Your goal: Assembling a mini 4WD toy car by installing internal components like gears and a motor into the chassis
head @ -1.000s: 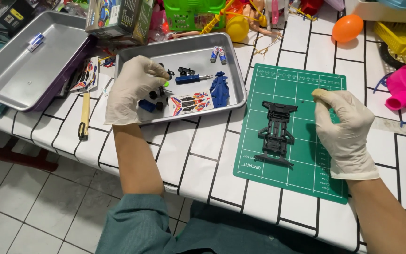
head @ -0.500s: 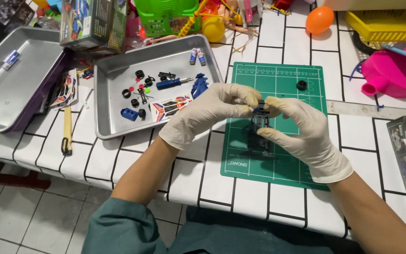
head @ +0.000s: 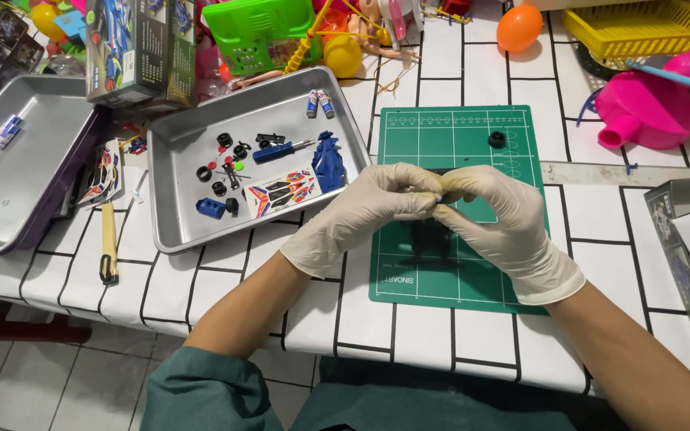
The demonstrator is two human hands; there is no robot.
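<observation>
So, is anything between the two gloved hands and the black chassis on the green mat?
Nothing visible: the left hand and right hand meet fingertip to fingertip directly over the black chassis on the green mat.

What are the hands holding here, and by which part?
Both gloved hands, left hand and right hand, pinch fingertips together above the black toy car chassis on the green cutting mat; whatever they pinch is hidden.

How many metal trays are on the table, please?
2: one metal tray with small parts beside the green cutting mat, another metal tray at the far left. More may lie outside the picture.
</observation>
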